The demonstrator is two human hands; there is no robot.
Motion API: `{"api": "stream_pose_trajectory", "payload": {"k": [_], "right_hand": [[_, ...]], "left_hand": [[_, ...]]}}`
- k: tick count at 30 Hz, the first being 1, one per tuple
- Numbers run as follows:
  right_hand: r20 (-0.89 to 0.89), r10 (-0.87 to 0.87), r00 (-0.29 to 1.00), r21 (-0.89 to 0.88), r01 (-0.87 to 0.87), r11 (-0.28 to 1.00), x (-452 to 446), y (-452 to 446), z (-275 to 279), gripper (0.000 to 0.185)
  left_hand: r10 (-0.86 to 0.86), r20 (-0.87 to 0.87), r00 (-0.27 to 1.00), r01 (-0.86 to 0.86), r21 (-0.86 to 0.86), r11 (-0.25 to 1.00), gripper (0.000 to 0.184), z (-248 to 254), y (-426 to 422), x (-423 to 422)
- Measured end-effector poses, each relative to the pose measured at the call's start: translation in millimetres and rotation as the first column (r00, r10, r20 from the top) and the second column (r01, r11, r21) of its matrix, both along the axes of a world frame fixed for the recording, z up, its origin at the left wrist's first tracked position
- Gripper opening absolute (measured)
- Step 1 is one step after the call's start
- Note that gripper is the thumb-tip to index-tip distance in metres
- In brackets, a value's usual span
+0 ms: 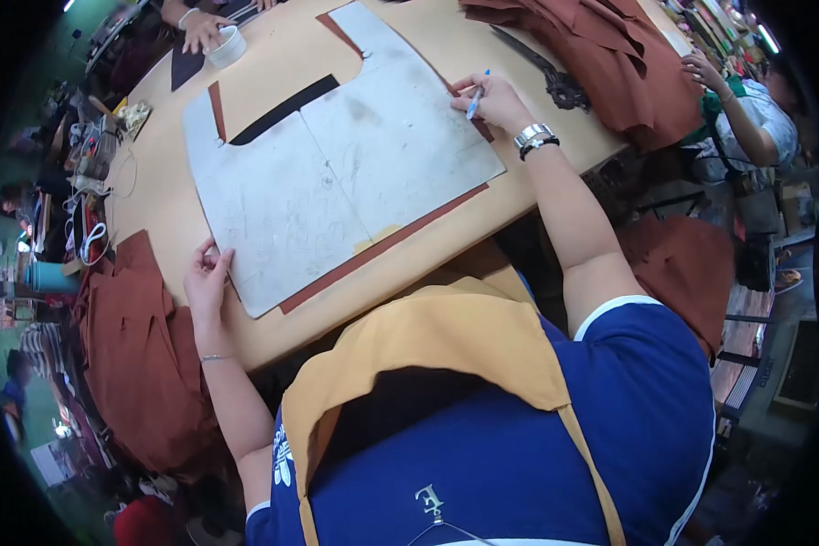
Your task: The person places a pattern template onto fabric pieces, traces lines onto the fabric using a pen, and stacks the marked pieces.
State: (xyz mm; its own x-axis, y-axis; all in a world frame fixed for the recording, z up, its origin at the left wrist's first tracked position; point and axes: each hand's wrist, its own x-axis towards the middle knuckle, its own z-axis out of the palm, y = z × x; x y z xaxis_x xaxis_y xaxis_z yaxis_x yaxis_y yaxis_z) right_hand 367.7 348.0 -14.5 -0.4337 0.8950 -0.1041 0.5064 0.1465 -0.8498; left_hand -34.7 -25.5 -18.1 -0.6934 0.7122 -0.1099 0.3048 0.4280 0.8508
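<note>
Containers first, and up at the far side of the table (159, 196) stands a white round tub (227, 51), another person's hand (204, 32) spread at its rim; what's inside, I can't make out. Over at the left, a turquoise bin (53, 277) sits among blurred clutter, its contents too small to tell.

Now the middle: a big pale grey template (328, 182) lies flat on brown fabric (337, 275), most of that cloth hidden, only strips peeking out along the edges. A black piece (287, 110) shows in the scooped cut-out, how far it runs underneath unclear.

Right hand (493, 102) at the template's right side, fingers clamped on a blue pen (472, 106), its tip hard to pick out. Left hand (207, 280) at the lower left corner, thumb and forefinger at the edge; whether they pinch it, I can't tell.

Dark shears (555, 80) lie beyond the right hand, handles lost in shadow. That other person is cut off by the top of the view.
</note>
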Motion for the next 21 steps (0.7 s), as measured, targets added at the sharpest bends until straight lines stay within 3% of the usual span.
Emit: {"api": "stream_pose_trajectory", "payload": {"k": [3,6,14,21], "right_hand": [[0.001,0.04,0.999,0.079,-0.04,0.996,1,-8,9,0.036],[0.065,0.096,0.993,0.21,-0.108,0.972,3,2,0,0.039],[-0.061,-0.004,0.998,-0.006,0.004,1.0,-3,-3,1,0.041],[-0.067,-0.023,0.997,-0.008,0.023,1.0,-6,-7,4,0.039]], "left_hand": [[-0.014,-0.041,0.999,0.016,0.045,0.999,0.048,-18,-3,-12],[0.009,-0.172,0.985,-0.014,-0.029,0.999,0.05,-13,-2,-8],[0.042,0.002,0.999,-0.042,0.075,0.996,0.054,-12,-2,0],[0.032,-0.014,0.999,-0.031,0.063,0.998,0.054,-7,-3,4]]}}
